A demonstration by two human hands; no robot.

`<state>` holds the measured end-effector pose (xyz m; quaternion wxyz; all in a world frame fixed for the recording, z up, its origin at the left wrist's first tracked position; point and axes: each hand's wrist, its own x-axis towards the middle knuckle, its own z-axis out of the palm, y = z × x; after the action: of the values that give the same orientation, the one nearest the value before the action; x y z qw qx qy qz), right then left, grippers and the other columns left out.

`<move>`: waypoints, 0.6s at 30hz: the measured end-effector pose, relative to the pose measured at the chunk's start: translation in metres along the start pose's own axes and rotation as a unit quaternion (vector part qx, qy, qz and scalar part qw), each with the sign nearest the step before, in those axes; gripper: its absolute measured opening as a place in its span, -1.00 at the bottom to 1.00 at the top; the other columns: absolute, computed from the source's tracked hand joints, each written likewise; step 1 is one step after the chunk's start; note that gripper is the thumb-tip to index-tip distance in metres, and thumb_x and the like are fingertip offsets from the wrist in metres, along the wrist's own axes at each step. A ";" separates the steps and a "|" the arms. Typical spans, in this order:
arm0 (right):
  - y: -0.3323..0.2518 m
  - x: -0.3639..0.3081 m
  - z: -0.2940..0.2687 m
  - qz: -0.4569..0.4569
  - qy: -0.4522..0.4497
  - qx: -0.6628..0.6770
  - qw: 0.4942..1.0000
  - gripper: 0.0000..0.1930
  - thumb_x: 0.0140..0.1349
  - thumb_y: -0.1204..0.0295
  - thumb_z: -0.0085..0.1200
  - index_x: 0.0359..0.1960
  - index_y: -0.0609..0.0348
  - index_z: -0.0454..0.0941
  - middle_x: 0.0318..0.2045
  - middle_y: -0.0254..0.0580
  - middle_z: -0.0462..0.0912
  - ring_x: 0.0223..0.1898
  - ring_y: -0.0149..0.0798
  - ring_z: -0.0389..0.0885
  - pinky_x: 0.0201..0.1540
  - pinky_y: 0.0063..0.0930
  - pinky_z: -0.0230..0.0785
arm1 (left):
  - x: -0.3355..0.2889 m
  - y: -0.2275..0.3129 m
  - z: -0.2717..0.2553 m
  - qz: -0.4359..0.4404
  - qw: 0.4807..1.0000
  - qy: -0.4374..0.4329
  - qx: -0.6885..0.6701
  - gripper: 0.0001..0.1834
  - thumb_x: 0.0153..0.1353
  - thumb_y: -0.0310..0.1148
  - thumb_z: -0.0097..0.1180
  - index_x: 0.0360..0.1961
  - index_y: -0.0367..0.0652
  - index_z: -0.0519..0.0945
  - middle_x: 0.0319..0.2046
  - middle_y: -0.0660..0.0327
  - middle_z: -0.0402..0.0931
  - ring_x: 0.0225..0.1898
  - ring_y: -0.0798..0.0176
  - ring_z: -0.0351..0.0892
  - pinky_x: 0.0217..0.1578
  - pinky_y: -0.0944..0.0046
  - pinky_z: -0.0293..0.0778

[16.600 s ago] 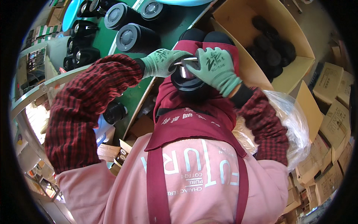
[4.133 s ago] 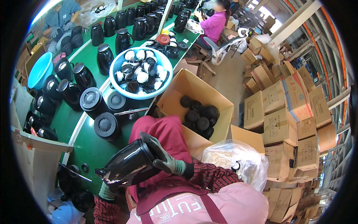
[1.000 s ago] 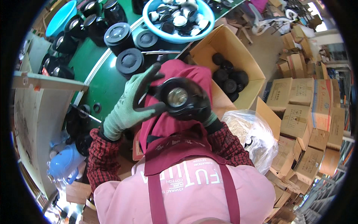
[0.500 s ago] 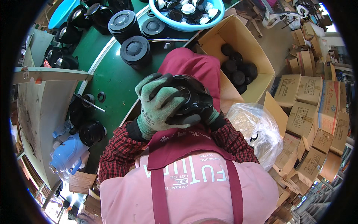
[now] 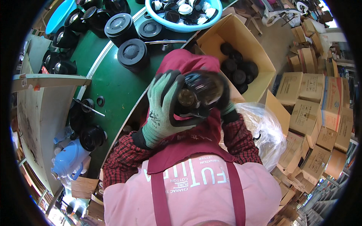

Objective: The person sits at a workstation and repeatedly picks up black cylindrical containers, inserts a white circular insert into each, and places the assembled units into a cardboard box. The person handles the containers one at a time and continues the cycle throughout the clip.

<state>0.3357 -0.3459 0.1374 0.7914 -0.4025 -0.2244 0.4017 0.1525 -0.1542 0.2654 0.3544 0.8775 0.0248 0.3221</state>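
The jug (image 5: 206,87) apparently rests on the lap (image 5: 188,59), between table (image 5: 120,84) and carton (image 5: 217,35).

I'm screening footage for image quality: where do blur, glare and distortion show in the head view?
Head view, blur: the black jug is smeared on its right, likely by motion. Head view, glare: the clear plastic bag shows bright white highlights. Head view, distortion: the green table has a curving edge.

Mid-frame, our gloved left hand (image 5: 162,103) and right hand (image 5: 227,103) hold a glossy black jug (image 5: 207,89); a blue basin (image 5: 181,27) of caps (image 5: 185,9) sits top centre, and stacked cartons (image 5: 307,110) stand at right.
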 end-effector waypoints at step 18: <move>0.078 0.237 -0.025 -0.006 -0.061 -0.812 0.580 -0.46 0.32 0.21 0.07 0.34 0.02 0.45 0.12 0.01 0.59 0.17 0.09 0.54 0.28 0.02 0.33 | -0.051 -0.081 0.081 -0.103 0.987 -0.123 -0.027 0.24 -0.15 0.15 0.59 0.49 -0.15 0.23 0.44 -0.10 0.24 0.49 -0.31 0.14 0.44 -0.21 0.14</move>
<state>0.4538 -0.1367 0.0667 0.1207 -0.8503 -0.5074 0.0700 0.1740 -0.1567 0.1422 0.4097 0.8932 0.0630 0.1741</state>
